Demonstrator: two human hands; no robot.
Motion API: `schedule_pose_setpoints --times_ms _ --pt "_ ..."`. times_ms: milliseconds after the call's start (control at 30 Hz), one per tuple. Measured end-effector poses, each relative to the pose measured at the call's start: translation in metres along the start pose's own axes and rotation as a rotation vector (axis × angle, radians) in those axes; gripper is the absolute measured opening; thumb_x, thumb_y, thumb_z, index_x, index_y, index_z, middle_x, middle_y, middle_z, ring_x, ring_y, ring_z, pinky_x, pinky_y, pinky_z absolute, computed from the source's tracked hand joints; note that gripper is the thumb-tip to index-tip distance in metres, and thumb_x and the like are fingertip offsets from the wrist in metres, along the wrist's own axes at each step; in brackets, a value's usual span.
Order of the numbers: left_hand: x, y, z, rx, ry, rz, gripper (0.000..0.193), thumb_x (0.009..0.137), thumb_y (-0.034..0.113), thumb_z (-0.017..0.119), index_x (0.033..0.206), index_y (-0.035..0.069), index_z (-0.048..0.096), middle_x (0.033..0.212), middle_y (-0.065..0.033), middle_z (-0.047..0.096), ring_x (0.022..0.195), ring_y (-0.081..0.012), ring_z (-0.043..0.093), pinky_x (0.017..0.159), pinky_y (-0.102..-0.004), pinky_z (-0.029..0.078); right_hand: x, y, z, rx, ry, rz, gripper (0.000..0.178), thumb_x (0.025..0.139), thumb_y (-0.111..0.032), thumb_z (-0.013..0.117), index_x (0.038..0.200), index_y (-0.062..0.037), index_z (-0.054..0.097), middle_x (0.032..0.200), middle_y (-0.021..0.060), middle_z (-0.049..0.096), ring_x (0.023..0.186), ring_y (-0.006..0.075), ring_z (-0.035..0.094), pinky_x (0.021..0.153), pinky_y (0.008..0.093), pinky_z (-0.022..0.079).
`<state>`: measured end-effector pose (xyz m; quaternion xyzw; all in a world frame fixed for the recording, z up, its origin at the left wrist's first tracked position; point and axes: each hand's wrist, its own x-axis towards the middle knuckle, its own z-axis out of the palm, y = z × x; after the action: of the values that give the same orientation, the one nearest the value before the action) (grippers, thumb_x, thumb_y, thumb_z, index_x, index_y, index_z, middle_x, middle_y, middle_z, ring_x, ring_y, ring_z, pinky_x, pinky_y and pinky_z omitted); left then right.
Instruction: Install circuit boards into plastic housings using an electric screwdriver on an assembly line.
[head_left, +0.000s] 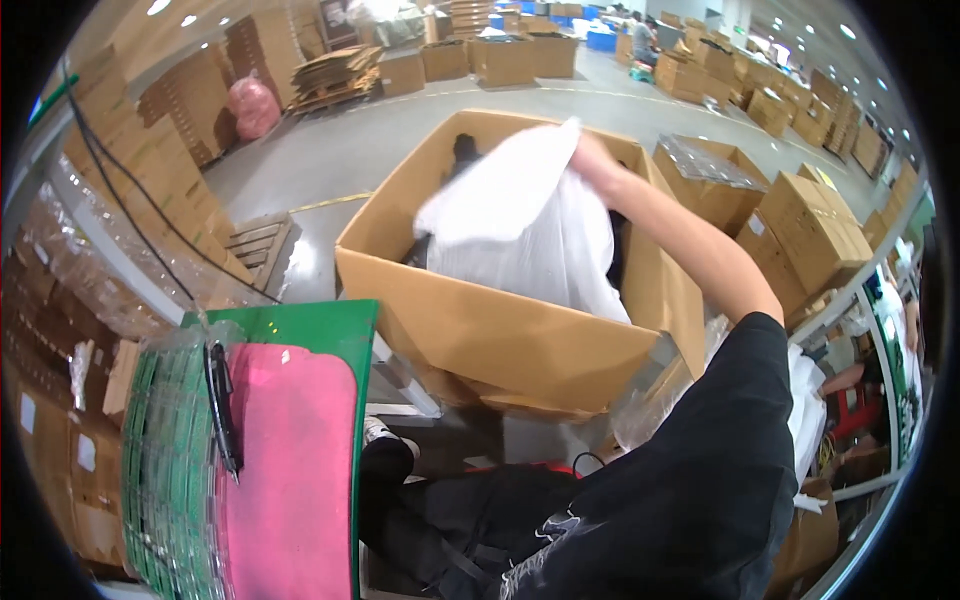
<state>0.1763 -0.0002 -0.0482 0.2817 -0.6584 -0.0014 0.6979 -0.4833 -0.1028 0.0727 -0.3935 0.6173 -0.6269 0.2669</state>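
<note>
Warehouse floor of grey concrete (360, 150) stretches away behind, lined with stacks of flattened brown cardboard (335, 72) and rows of closed brown cartons (800, 215) on the right. Nearest and largest is a big open-topped brown cardboard box (500, 330), standing right in front of the person and walling off the way to the floor beyond. Over its opening hangs a large white plastic bag (525, 225), lifted partly out of the box and covering most of the dark contents beneath (only a black scrap shows at the far rim). The right hand (592, 155) is closed on the bag's top edge, arm in a black sleeve reaching across the box's right wall. The left hand is out of sight. To the left, close against the box, sits a green-edged table with a pink mat (290, 470), a stack of green sheets in clear wrap (165, 470) and a black pen (222, 405) lying on it.
</note>
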Motion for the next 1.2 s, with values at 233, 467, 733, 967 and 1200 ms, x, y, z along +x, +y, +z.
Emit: schedule_pose_setpoints --times_ms 233,467,733,967,1200 --pt "0.011 0.031 0.148 0.162 -0.637 -0.292 0.035 0.083 -0.002 0.067 0.117 0.000 0.059 0.119 -0.0171 0.055 0.114 -0.0314 0.053 0.101 -0.0417 0.043 -0.055 -0.017 -0.243 0.298 1.240 -0.332 0.035 0.088 -0.020 0.055 0.109 0.0075 0.063 0.109 0.0211 0.067 0.103 0.0322 0.065 0.091 0.0436 0.052" --pt "-0.004 0.004 0.170 0.242 -0.795 -0.262 0.034 0.085 -0.001 0.067 0.118 0.002 0.060 0.123 -0.0170 0.053 0.118 -0.0316 0.049 0.098 -0.0406 0.046 -0.285 0.114 -0.447 -0.554 2.185 0.184 0.042 0.082 -0.016 0.055 0.117 0.0067 0.060 0.107 0.0256 0.063 0.105 0.0445 0.061 0.089 0.0497 0.052" --pt "-0.002 0.010 0.163 0.399 -0.748 -0.168 0.026 0.088 0.005 0.068 0.113 0.001 0.064 0.115 -0.0177 0.057 0.111 -0.0313 0.053 0.088 -0.0382 0.051 -0.503 0.284 -0.378 -1.850 0.865 1.442 0.044 0.098 -0.023 0.042 0.139 -0.0114 0.053 0.157 0.0123 0.033 0.143 0.0288 0.033 0.114 0.0474 0.031" --pt "-0.022 0.006 0.183 0.543 -0.777 -0.234 0.035 0.083 0.005 0.067 0.116 0.000 0.058 0.118 -0.0192 0.056 0.115 -0.0370 0.049 0.100 -0.0455 0.038 -0.623 0.366 -0.364 -1.424 1.112 1.007 0.053 0.094 -0.014 0.047 0.146 -0.0065 0.043 0.153 0.0093 0.040 0.135 0.0319 0.044 0.111 0.0461 0.036" --pt "-0.027 0.007 0.192 0.924 -0.900 -0.110 0.069 0.074 0.011 0.073 0.138 0.005 0.046 0.136 -0.0197 0.047 0.130 -0.0404 0.040 0.108 -0.0512 0.032 -0.651 0.415 -0.374 -1.247 0.842 1.079 0.050 0.095 -0.014 0.047 0.144 -0.0056 0.044 0.151 0.0096 0.042 0.134 0.0317 0.045 0.109 0.0461 0.037"
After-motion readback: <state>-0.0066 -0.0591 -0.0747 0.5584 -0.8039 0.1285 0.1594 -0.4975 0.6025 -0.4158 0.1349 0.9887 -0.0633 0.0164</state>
